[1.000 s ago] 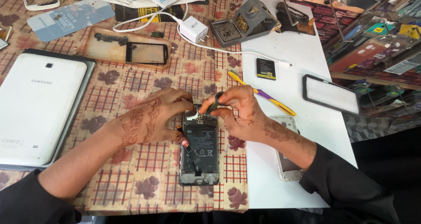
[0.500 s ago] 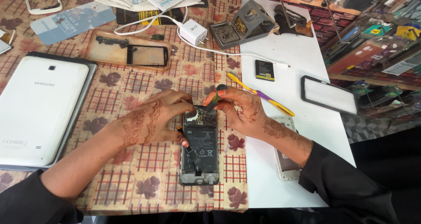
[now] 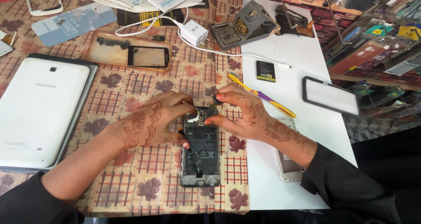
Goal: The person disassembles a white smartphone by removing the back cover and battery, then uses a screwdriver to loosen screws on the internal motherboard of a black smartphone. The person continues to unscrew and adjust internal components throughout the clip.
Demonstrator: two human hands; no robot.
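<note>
Opened phone (image 3: 200, 151), back cover off and battery exposed, lies on the checked cloth (image 3: 144, 162) directly under our hands. Our left hand (image 3: 151, 123) grips its left edge, fingers curled, thumb pressing the side. Our right hand (image 3: 243, 112) pinches a small dark part at the phone's top end, between thumb and forefinger. Beyond the right hand lies a toothbrush (image 3: 263, 95); farther out, a white charger (image 3: 194, 32). Left of our left hand rests a white tablet (image 3: 37, 110).
</note>
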